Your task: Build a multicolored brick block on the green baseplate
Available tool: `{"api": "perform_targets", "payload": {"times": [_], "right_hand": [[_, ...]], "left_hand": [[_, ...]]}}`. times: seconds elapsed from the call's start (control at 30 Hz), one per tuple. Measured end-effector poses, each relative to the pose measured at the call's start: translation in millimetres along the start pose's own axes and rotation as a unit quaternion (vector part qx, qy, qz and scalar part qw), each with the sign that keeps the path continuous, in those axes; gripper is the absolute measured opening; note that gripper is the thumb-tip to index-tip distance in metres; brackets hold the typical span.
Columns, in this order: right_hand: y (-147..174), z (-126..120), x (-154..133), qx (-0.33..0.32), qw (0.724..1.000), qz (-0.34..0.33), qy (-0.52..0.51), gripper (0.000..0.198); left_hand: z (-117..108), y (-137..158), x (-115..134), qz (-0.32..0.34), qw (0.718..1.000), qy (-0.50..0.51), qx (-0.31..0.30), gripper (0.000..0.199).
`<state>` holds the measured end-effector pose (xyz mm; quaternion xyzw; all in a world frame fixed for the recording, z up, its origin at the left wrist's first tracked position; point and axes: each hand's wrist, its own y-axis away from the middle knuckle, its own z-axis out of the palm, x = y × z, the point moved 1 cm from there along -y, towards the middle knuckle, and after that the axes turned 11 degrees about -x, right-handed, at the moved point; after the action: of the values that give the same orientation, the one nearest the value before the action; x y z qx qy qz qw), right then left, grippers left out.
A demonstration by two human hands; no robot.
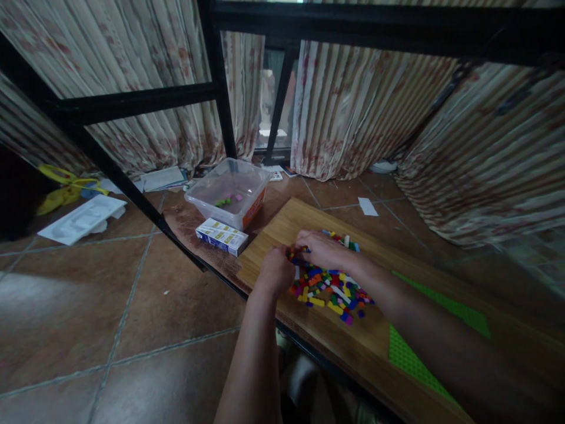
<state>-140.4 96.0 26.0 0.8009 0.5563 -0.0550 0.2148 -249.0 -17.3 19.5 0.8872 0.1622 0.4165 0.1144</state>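
My left hand (278, 270) is closed at the near left edge of a spread pile of small coloured toy bricks (329, 285). A few dark and reddish toy bricks (291, 254) show at its fingertips, between the two hands. Reaching across the pile from the right, my right hand (320, 248) has its fingers curled down close to the left hand. What its fingertips grip is hidden. The loose bricks are red, yellow, blue, green, white, orange and pink, and they lie on a wooden board (282, 227).
A green studded baseplate (408, 347) lies at the board's right. Beyond the left hand stand a clear plastic tub (212, 197) with a few bricks inside and a small white-and-blue box (222, 235). A black metal frame (145, 203) crosses the left side. A white tray (82, 218) lies on the tiled floor.
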Motion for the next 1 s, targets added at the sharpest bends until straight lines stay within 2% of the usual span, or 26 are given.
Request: {"api": "perform_targets", "payload": {"times": [0.13, 0.23, 0.3, 0.43, 0.6, 0.7, 0.77, 0.8, 0.83, 0.93, 1.0], "right_hand": [[9, -3, 1, 0.044, 0.997, 0.008, -0.059, 0.013], [23, -1, 2, 0.092, 0.977, 0.028, -0.19, 0.016], [32, 4, 0, 0.109, 0.952, 0.035, -0.282, 0.019], [46, 12, -12, 0.143, 0.91, 0.038, -0.386, 0.023], [57, 14, -24, 0.184, 0.843, 0.047, -0.504, 0.021], [66, 15, -24, 0.196, 0.785, 0.045, -0.587, 0.025], [72, 17, -19, 0.197, 0.755, 0.053, -0.623, 0.028], [75, 18, -16, 0.196, 0.755, 0.063, -0.623, 0.029], [77, 18, -11, 0.197, 0.767, 0.078, -0.606, 0.028], [84, 19, 7, 0.232, 0.848, 0.149, -0.452, 0.02], [87, 20, 16, 0.239, 0.898, 0.184, -0.321, 0.015]], "left_hand": [[-1, 2, 3, 0.007, 1.0, 0.026, 0.001, 0.035], [-2, 7, 5, 0.008, 0.997, 0.056, 0.046, 0.027], [-2, 11, 7, 0.037, 0.992, 0.096, 0.07, 0.024], [5, 15, 12, 0.12, 0.974, 0.19, 0.039, 0.029], [13, 15, 21, 0.111, 0.952, 0.284, 0.029, 0.022], [13, 17, 26, 0.117, 0.912, 0.393, -0.022, 0.023], [13, 18, 27, 0.123, 0.897, 0.421, -0.059, 0.026], [13, 17, 27, 0.122, 0.901, 0.412, -0.062, 0.026], [13, 16, 25, 0.116, 0.913, 0.388, -0.051, 0.025], [14, 11, 19, 0.061, 0.962, 0.265, 0.024, 0.016], [14, 9, 17, 0.026, 0.981, 0.185, 0.054, 0.009]]}}
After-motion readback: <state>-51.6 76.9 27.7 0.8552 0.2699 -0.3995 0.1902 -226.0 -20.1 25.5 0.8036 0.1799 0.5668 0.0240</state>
